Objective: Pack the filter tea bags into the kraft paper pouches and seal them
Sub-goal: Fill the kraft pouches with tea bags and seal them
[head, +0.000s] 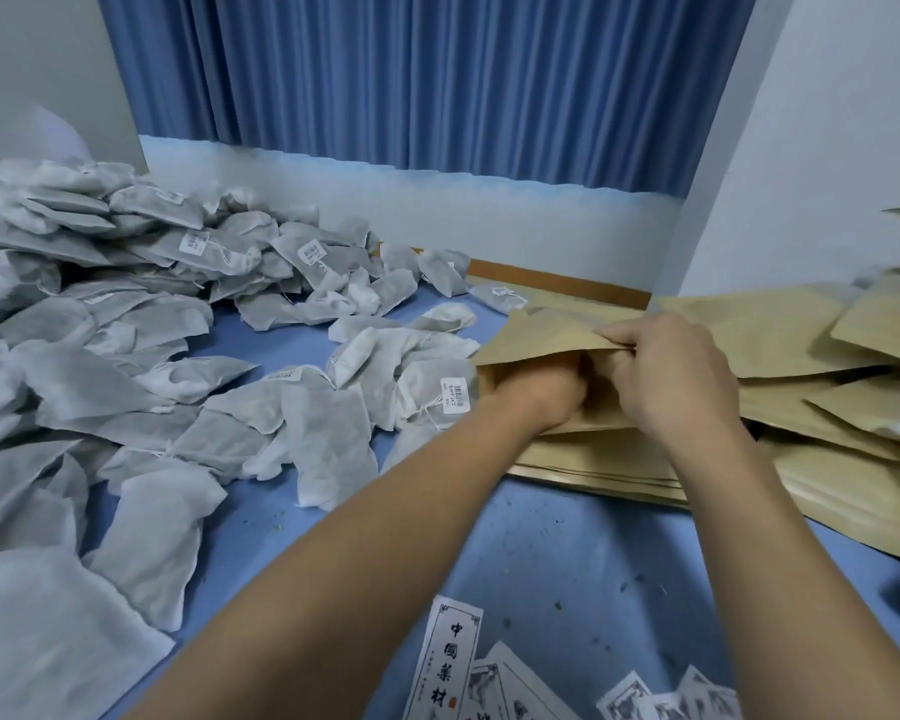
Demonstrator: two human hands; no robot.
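One pouch (pixel 541 332) lies open atop the pouch stack (pixel 619 470). The right grip (pixel 666 371) pinches its upper lip, raising the mouth for loading. The left grip (pixel 539 394) is inside the pouch; its closure cannot be told. Loose tea bags (pixel 178 356) are heaped left of the pouch, within reach.

tea bags (pixel 126 314): white heap, left | kraft pouch (pixel 541 330): mouth open, atop stack (pixel 619 470)

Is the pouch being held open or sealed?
Open: right hand lifts the top edge of the pouch; left hand reaches inside.
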